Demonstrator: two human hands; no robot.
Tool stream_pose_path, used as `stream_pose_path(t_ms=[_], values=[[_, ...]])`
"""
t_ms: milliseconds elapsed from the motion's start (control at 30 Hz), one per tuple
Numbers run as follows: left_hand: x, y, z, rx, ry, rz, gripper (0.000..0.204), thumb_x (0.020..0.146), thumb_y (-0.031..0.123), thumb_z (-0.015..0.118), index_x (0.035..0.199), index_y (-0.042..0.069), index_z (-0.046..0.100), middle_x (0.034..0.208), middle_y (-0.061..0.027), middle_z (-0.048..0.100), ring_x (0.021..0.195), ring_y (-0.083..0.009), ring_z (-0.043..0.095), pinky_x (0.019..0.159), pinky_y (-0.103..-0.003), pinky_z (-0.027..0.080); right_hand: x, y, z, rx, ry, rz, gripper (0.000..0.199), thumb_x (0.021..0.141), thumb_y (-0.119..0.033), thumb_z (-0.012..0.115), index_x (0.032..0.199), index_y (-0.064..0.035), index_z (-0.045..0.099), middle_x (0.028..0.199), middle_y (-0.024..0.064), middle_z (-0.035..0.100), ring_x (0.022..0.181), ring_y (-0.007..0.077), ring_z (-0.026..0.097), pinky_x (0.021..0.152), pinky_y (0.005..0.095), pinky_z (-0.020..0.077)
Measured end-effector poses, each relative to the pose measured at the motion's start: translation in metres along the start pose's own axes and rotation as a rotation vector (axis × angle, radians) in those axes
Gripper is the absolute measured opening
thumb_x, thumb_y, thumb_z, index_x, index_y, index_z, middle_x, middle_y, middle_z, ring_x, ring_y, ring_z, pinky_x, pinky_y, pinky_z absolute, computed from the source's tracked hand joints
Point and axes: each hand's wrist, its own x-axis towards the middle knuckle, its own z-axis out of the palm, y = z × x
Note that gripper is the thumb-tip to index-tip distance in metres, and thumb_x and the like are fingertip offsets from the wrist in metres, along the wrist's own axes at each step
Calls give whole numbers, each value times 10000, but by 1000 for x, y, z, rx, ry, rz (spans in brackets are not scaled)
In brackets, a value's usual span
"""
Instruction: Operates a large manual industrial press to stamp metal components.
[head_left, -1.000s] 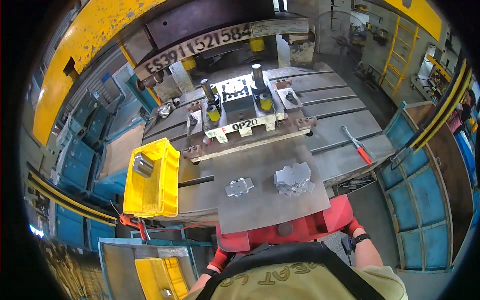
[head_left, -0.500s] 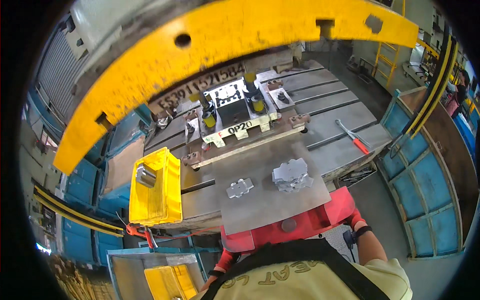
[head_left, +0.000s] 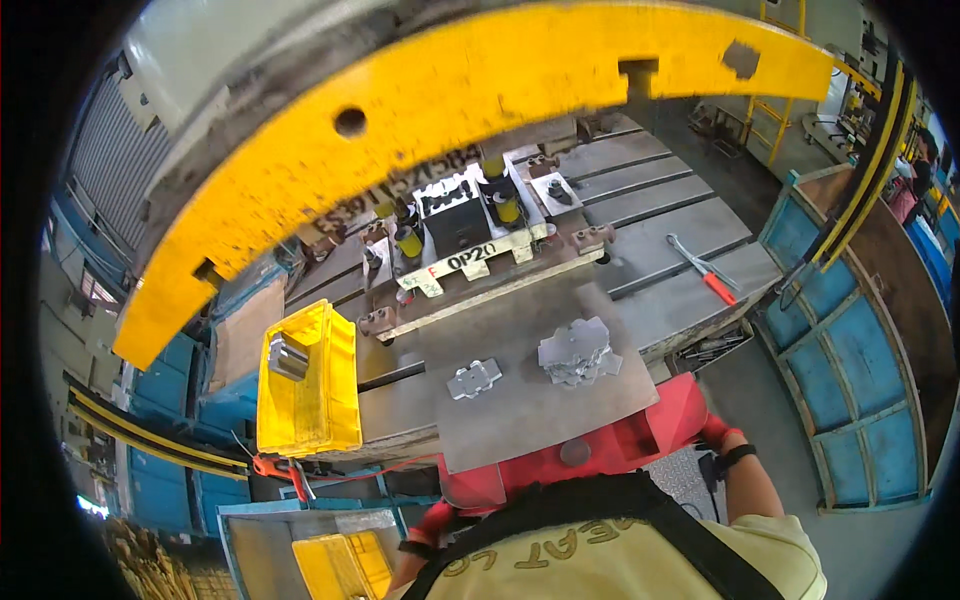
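Observation:
My left hand (head_left: 432, 522), in a red glove, is at the left end of a red control box (head_left: 560, 470). At the box's right end is my right hand (head_left: 716, 432), also in a red glove. The fingers of both are hidden against the box's ends. Just beyond, a metal sheet (head_left: 520, 425) carries one flat silver plate part (head_left: 474, 379) and a stack of similar parts (head_left: 579, 352). Behind these, a press die (head_left: 462, 228) with yellow-and-black posts stands on the slotted bed, partly covered by the yellow press ram (head_left: 480, 90) above it.
A yellow bin (head_left: 309, 420) at left holds a metal block (head_left: 288, 357). Red-handled tongs (head_left: 703, 270) lie on the slotted bed (head_left: 690, 235) at right. A red-handled tool (head_left: 283, 468) hangs by the bed's front edge. Blue-framed panels (head_left: 840, 370) stand at right.
The yellow ram has come down and now hides more of the die's back. Both gloved hands stay at the control box's ends. The whole view has shifted slightly.

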Motion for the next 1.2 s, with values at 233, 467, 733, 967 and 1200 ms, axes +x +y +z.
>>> stream_pose_path(t_ms=[233,467,733,967,1200], values=[[-31,176,-119,38,392,-104,283,762,283,526,898,37,562,774,-28,570,707,-127,521,619,-260,407,3,-91,-42,-229,767,-155,441,685,-299,606,1018,-24,517,981,159,544,912,285,514,794,326,396],[72,305,-194,-142,399,551,210,798,190,517,948,45,541,830,2,546,742,-73,491,653,-216,397,2,-207,21,-451,273,-1027,523,533,-237,693,1000,-70,527,1095,110,481,1057,283,410,914,388,299],[190,379,-247,427,860,385,442,726,356,559,956,-18,509,930,-195,557,893,-290,530,746,-334,408,-2,-205,46,-697,211,-1102,410,560,-224,655,946,-139,549,1059,49,495,1040,247,422,904,418,293],[244,384,-279,687,933,308,342,722,272,549,842,-47,528,784,-173,573,722,-243,545,613,-320,426,-8,-203,52,-587,200,-1061,354,569,-201,648,909,-140,567,1046,45,505,1032,245,427,895,412,306],[212,422,-269,-145,853,670,107,766,167,510,710,80,536,629,13,509,522,-75,458,479,-212,370,-12,-209,48,-618,206,-1046,331,580,-188,637,899,-137,567,1034,43,514,1023,243,436,892,404,312]])
